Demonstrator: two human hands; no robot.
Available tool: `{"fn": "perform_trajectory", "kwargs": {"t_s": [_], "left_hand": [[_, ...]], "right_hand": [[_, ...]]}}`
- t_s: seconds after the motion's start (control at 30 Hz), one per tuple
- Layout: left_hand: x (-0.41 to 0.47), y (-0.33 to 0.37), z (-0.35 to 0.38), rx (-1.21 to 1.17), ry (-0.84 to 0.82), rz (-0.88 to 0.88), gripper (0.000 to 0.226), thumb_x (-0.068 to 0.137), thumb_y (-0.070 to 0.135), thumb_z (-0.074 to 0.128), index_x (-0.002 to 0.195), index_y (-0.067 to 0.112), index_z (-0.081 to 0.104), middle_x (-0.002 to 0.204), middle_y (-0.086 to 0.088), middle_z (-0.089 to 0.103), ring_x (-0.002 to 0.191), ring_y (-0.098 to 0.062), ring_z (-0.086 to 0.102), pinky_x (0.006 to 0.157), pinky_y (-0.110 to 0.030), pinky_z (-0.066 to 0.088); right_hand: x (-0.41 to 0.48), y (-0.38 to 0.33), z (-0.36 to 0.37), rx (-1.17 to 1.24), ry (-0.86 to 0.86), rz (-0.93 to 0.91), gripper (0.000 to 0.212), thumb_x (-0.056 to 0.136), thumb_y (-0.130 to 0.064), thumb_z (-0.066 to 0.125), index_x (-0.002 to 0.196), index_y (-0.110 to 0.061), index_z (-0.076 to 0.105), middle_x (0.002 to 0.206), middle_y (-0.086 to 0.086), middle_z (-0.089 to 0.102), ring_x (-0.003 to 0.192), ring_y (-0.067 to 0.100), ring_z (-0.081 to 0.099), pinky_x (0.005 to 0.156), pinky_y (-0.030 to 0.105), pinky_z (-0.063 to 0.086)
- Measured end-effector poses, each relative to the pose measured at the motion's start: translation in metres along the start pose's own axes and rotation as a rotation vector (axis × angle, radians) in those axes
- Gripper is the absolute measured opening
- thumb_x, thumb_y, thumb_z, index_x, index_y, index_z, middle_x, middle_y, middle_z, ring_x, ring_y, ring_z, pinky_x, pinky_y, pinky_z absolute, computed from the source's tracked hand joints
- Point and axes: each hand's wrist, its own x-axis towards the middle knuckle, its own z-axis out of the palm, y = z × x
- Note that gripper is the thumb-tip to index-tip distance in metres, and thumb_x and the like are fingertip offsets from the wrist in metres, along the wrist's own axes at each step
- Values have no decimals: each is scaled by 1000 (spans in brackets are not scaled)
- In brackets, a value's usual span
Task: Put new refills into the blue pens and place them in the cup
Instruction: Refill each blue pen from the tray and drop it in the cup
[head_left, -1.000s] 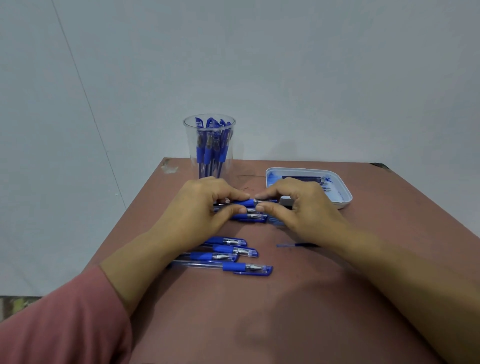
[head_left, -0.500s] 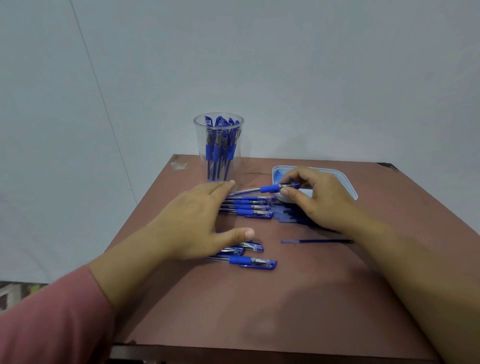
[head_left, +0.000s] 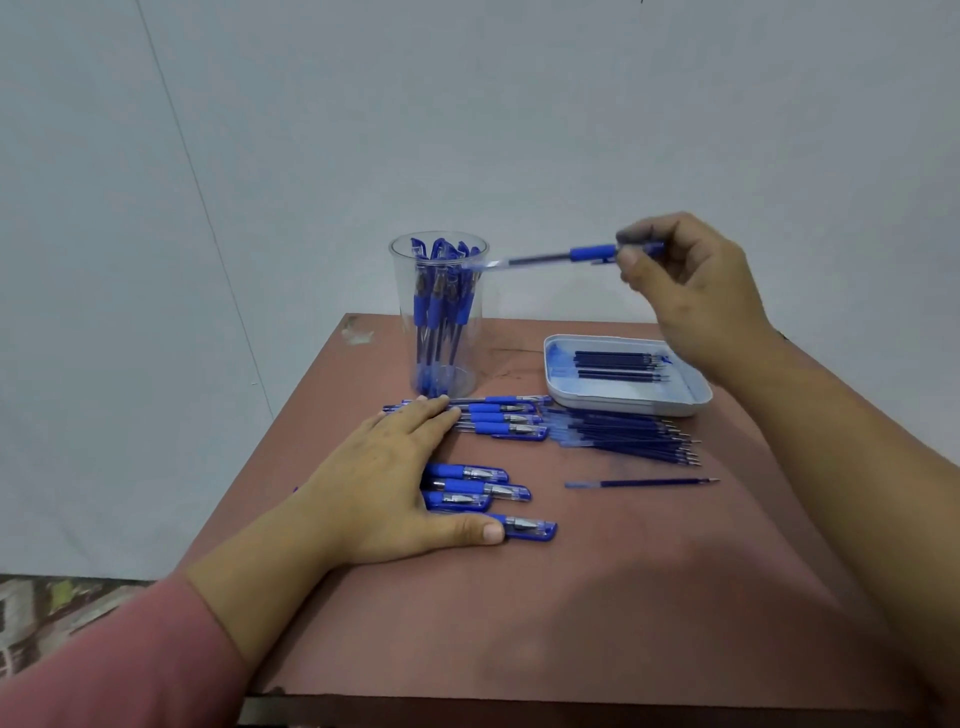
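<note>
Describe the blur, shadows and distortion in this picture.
Head view: light is soft and even, no hard glare; the right hand and the pen it pinches are blurred; a broad faint shadow lies on the near table; the left hand is sharper; the wide lens tilts the wall seam at left.

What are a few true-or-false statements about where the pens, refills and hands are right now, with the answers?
1. The right hand holds a pen in the air near the cup's rim. True.
2. The left hand grips a refill. False: it lies flat on loose pens on the table.
3. The tray has refills in it. True.
4. The cup is empty. False: blue pens stand in it.
</note>
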Motion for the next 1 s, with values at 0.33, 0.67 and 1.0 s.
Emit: {"fn": "perform_trajectory", "kwargs": {"t_s": [0.33, 0.67, 1.0], "left_hand": [[0, -1, 1, -27, 28, 16, 127, 51, 101, 34, 154, 30, 13, 160, 14, 7, 146, -2, 8, 117, -24, 8], [1, -1, 0, -7, 23, 12, 128, 49, 102, 29, 154, 31, 12, 160, 15, 6, 146, -2, 7, 118, -24, 7], [2, -2, 1, -11, 30, 12, 126, 50, 102, 29, 153, 31, 13, 160, 15, 8, 145, -3, 9, 119, -28, 12]], "right_hand": [[63, -17, 46, -19, 11, -104, 29, 87, -15, 68, 101, -17, 43, 78, -5, 60, 65, 1, 53, 68, 18, 45], [52, -5, 94, -223, -260, -126, 11, 96, -30, 56, 96, -27, 66, 99, -11, 55, 99, 8, 49, 83, 9, 35], [-1, 7, 58, -309, -323, -121, 31, 89, -28, 66, 119, -29, 59, 109, -14, 53, 100, 3, 47, 82, 1, 32]]}}
